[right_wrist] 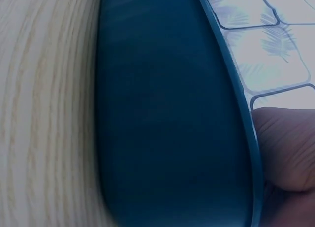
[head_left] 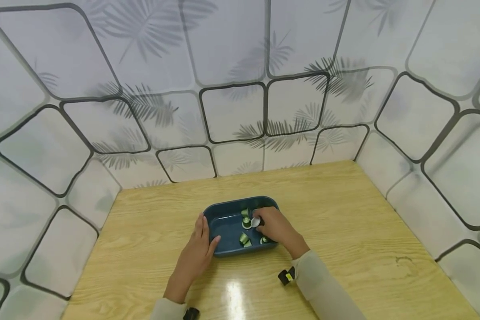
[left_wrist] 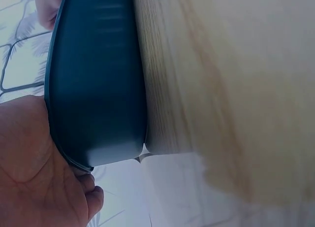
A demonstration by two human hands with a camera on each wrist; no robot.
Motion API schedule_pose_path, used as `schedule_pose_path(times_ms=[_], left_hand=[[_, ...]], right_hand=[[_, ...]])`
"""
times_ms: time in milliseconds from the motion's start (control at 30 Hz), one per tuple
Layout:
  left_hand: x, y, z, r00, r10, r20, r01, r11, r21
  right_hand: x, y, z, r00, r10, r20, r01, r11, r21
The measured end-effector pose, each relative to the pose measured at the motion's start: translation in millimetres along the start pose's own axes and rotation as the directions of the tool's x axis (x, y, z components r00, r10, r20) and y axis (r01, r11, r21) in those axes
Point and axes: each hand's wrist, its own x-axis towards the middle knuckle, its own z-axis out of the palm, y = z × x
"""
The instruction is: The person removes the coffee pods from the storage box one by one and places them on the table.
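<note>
A dark blue rectangular dish (head_left: 229, 254) stands on the table, with several small green coffee capsules (head_left: 244, 238) in its middle and right part. My left hand (head_left: 195, 251) holds the dish at its left end, fingers along the outside and thumb over the front rim. In the left wrist view the left hand (left_wrist: 34, 163) wraps the dish's corner, some fingers hidden behind it. Inside the dish's right end, my right hand (head_left: 275, 226) pinches a coffee capsule (head_left: 256, 222) whose pale round lid shows. Only part of the right hand (right_wrist: 285, 153) appears beyond the rim in the right wrist view.
The light wooden table (head_left: 336, 209) spreads around the dish. Patterned pale walls (head_left: 236, 111) enclose its back and both sides. A black device with a yellow mark (head_left: 286, 276) is by the right wrist, and another black piece (head_left: 191, 314) by the left.
</note>
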Motion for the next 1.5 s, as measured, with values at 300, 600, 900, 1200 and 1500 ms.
schedule_pose_path(times_ms=[300, 600, 900, 1200, 1500], left_hand=[[0.9, -0.6, 0.6, 1.0, 0.003, -0.018, -0.003, 1.0, -0.011], [-0.1, 0.7, 2.2, 1.0, -0.004, -0.013, 0.003, 1.0, -0.027], [-0.6, 3.4, 0.2, 0.999, 0.019, -0.033, -0.021, 0.998, -0.063], [-0.9, 0.6, 1.8, 1.0, 0.018, -0.015, -0.019, 0.996, -0.092], [-0.6, 0.0, 2.1, 1.0, 0.007, 0.005, -0.007, 0.996, -0.083]], right_hand=[[-1.5, 2.6, -8.8, 0.999, 0.008, -0.045, -0.007, 1.0, 0.019], [-4.6, 8.7, -18.5, 0.999, -0.016, -0.051, 0.019, 0.998, 0.063], [-7.3, 18.3, -32.7, 0.996, -0.001, -0.086, 0.013, 0.989, 0.144], [-11.5, 24.5, -44.9, 0.988, 0.016, -0.155, 0.003, 0.993, 0.121], [-12.4, 41.6, -50.1, 0.982, 0.037, -0.183, -0.015, 0.993, 0.118]])
